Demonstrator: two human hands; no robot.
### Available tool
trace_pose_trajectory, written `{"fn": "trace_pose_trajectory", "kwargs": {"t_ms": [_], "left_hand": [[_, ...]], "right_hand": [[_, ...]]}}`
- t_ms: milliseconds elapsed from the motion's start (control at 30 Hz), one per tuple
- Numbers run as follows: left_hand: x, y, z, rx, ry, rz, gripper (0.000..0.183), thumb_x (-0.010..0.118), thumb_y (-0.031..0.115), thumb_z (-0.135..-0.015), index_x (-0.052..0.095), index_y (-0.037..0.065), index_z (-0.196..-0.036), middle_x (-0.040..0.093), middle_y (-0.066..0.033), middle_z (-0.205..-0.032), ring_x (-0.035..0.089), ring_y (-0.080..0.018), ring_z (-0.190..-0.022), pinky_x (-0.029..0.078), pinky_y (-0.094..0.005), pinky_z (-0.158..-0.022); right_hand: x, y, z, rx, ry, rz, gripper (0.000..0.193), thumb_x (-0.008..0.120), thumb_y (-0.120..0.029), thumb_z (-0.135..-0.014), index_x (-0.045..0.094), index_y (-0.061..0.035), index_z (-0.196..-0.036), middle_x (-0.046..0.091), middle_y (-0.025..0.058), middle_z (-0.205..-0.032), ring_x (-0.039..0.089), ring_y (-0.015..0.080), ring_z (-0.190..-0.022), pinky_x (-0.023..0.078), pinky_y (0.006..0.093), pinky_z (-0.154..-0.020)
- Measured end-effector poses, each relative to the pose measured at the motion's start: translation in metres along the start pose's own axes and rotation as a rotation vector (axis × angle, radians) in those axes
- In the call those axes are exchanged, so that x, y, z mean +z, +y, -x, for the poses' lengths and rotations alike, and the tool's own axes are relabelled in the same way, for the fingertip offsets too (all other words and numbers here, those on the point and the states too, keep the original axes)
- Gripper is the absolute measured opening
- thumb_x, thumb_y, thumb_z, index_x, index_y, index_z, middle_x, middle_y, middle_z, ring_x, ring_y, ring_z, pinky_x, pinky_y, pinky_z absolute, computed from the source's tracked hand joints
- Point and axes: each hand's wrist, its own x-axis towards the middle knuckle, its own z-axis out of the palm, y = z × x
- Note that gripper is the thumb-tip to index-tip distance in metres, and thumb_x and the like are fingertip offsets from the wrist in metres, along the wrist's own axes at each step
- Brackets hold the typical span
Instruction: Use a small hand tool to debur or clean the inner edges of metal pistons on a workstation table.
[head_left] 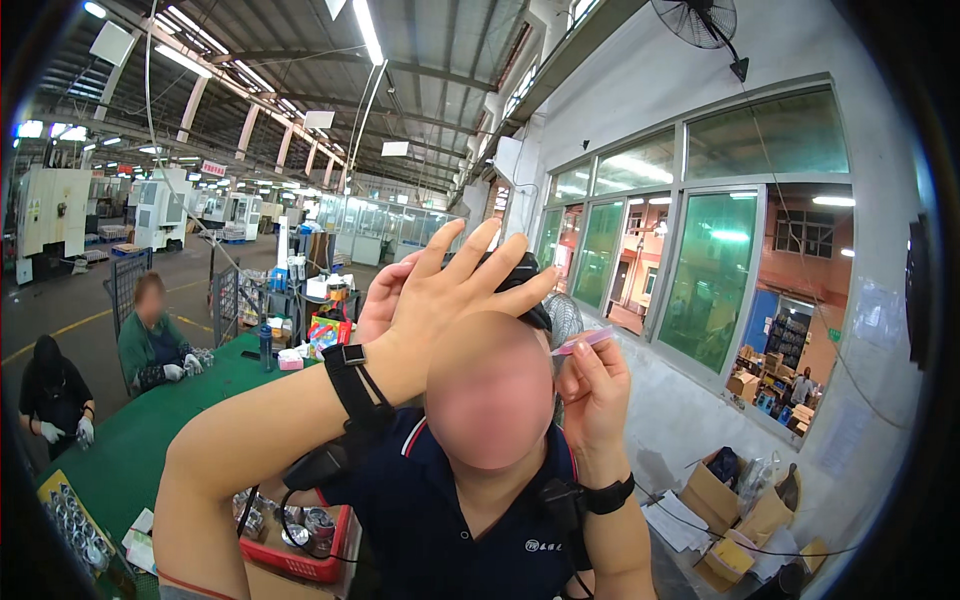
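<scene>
A person in a navy polo shirt (480,520) stands close in front of me, with black headgear (522,272) on the head. My left hand (455,285) is raised across the top of that head, fingers spread, next to the headgear. Whether its palm touches is hidden. Behind it, part of another hand (380,305) shows, not one of mine. Beside the other side of the head, my right hand (597,385) pinches a thin pink strip (585,342) between thumb and fingers. Black straps are around both my wrists.
Two people sit at a green-topped table (205,420) on the left. A red basket (310,565) holds metal parts; a tray of metal parts (75,530) lies at the lower left. Cardboard boxes (715,495) stand below the windows at right. Cables hang near my wrists.
</scene>
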Motion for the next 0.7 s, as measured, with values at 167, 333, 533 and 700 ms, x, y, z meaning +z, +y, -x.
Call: {"fn": "trace_pose_trajectory", "kwargs": {"t_ms": [167, 333, 533, 700], "left_hand": [[0.002, -0.003, 0.001, 0.02, -0.004, -0.066, 0.063, 0.066, 0.062, -0.087, 0.064, 0.026, -0.139, 0.056, -0.0085, -0.14, 0.048, -0.0303, -0.138, 0.029, -0.0522, -0.118], [0.005, -0.001, 0.001, -0.011, -0.005, 0.032, 0.064, 0.066, 0.063, -0.088, 0.063, 0.024, -0.139, 0.056, -0.0094, -0.139, 0.048, -0.0315, -0.137, 0.03, -0.0522, -0.117], [0.006, 0.0, 0.002, -0.037, 0.003, 0.043, 0.064, 0.065, 0.061, -0.089, 0.063, 0.023, -0.14, 0.056, -0.0091, -0.139, 0.047, -0.0311, -0.137, 0.03, -0.0517, -0.117], [0.013, -0.004, 0.006, -0.031, 0.003, 0.017, 0.063, 0.066, 0.059, -0.088, 0.062, 0.023, -0.14, 0.055, -0.0085, -0.139, 0.047, -0.0311, -0.137, 0.03, -0.0511, -0.117]], "right_hand": [[0.004, 0.004, -0.004, -0.056, -0.029, 0.165, 0.008, 0.07, -0.011, -0.099, 0.065, -0.0057, -0.101, 0.058, -0.0019, -0.072, 0.044, 0.0062, -0.055, 0.035, 0.0232, -0.051], [0.005, 0.005, -0.015, -0.063, -0.069, 0.254, 0.009, 0.072, -0.011, -0.099, 0.064, -0.0057, -0.1, 0.056, -0.0031, -0.07, 0.041, 0.0051, -0.054, 0.031, 0.0224, -0.05], [-0.002, 0.008, -0.017, -0.052, -0.101, 0.201, 0.007, 0.071, -0.006, -0.098, 0.066, -0.0026, -0.103, 0.066, 0.0007, -0.08, 0.048, 0.0049, -0.057, 0.035, 0.0212, -0.051], [0.004, 0.01, -0.02, -0.043, -0.064, 0.243, 0.01, 0.071, -0.011, -0.099, 0.064, -0.0052, -0.1, 0.055, -0.0029, -0.07, 0.04, 0.0059, -0.052, 0.03, 0.024, -0.049]]}}
